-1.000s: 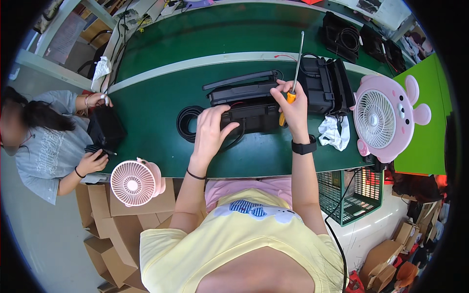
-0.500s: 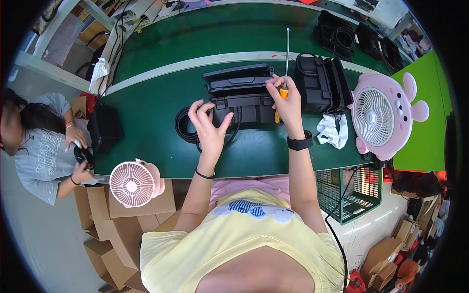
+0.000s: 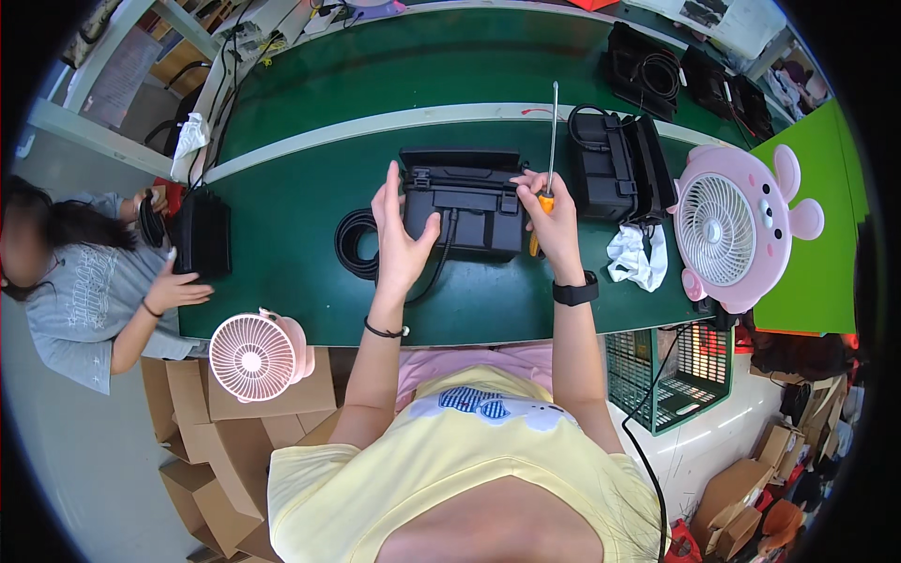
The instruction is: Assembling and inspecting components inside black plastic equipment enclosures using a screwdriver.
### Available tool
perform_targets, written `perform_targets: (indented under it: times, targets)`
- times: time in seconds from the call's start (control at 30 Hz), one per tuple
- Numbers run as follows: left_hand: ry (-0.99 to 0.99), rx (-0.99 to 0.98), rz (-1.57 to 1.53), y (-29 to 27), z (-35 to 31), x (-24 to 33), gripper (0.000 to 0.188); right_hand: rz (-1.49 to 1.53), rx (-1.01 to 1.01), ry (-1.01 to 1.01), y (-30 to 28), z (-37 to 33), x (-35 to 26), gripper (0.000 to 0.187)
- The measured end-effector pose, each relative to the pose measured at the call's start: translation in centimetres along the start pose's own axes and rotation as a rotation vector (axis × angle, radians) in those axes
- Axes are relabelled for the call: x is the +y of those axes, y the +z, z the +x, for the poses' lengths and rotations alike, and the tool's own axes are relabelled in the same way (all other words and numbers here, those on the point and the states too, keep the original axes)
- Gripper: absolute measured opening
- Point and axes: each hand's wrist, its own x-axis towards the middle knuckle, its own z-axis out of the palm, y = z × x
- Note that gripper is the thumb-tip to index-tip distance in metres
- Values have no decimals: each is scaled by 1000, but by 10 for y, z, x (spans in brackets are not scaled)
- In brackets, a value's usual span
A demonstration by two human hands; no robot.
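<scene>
A black plastic case [image 3: 469, 218] with latches along its upper edge is on the green bench in front of me. A black cable [image 3: 349, 249] leaves the case and lies coiled at its left. At the case's left side is my left hand [image 3: 402, 246], open, its fingers stretched up and its thumb apart. My right hand [image 3: 557, 225] is closed round the orange handle of a screwdriver [image 3: 554, 141], whose shaft points away from me. The fingers of that hand are also at the case's right corner; whether they press on it I cannot tell.
Another black case [image 3: 605, 169] stands on the right, with a white cloth [image 3: 638, 255] before it. A pink fan [image 3: 723, 225] is beyond them, and a smaller fan [image 3: 253, 357] sits at the front left edge. At left, a co-worker's hand [image 3: 178, 286] is beside a black box [image 3: 204, 235].
The black case has tipped, showing more of its latched front face, and its lid looks lower. My left fingers have straightened. The co-worker's hands have moved apart, one raising a black coil.
</scene>
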Motion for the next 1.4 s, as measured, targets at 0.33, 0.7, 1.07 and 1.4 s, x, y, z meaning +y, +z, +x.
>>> perform_targets:
  times: [0.33,0.7,1.07,1.4]
  targets:
    - [41,-122,108,-1,5,-18,56,69,-1,0,-2,-5,-2,18]
    - [69,101,27,16,-13,-13,48,-345,108,-117,5,-45,-34,29]
    - [126,131,-55,14,-34,-16,46,156,-45,27,-2,-42,-49,30]
    - [168,162,23,17,-26,-6,47,-752,-45,-378,0,-46,-62,33]
